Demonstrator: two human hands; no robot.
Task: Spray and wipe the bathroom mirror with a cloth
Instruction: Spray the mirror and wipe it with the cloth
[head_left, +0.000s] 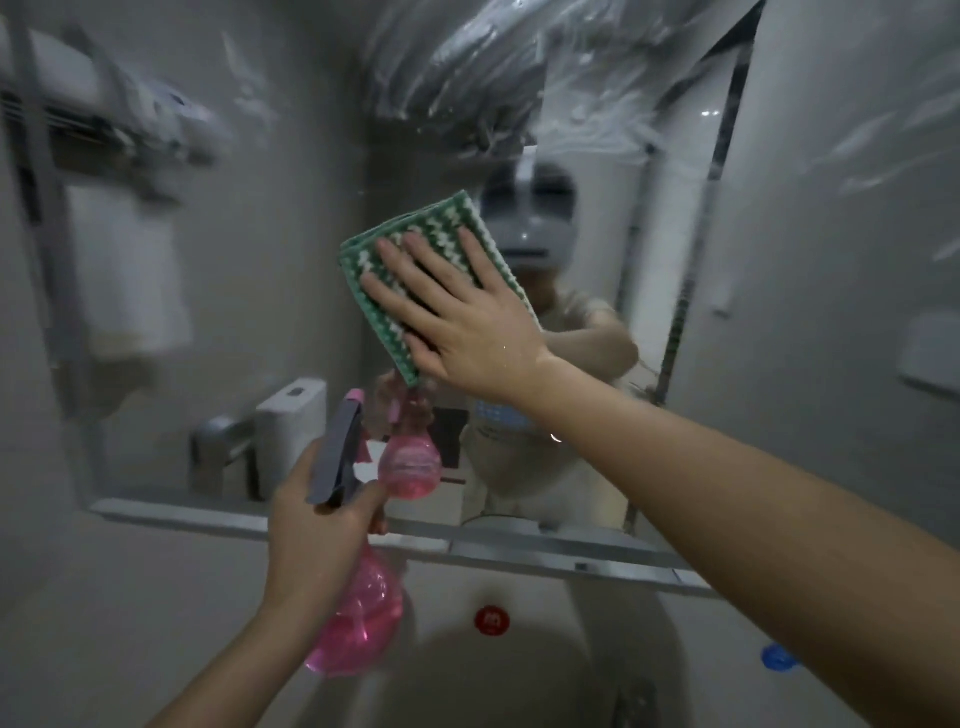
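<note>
The bathroom mirror (234, 260) fills most of the head view, with wet streaks across its upper part. My right hand (457, 317) lies flat with straight, spread fingers on a folded green-and-white cloth (415, 234), pressing it against the glass near the middle. My left hand (317, 525) grips the neck of a pink spray bottle (358, 618) with a grey trigger head, held low in front of the mirror's bottom edge. The bottle's reflection shows in the glass just behind it.
A metal ledge (519, 551) runs under the mirror. Below it lies a white sink (493, 665) with a red tap marker (491, 620) and a blue one (777, 658). A toilet tank and towel rack appear in the reflection at left.
</note>
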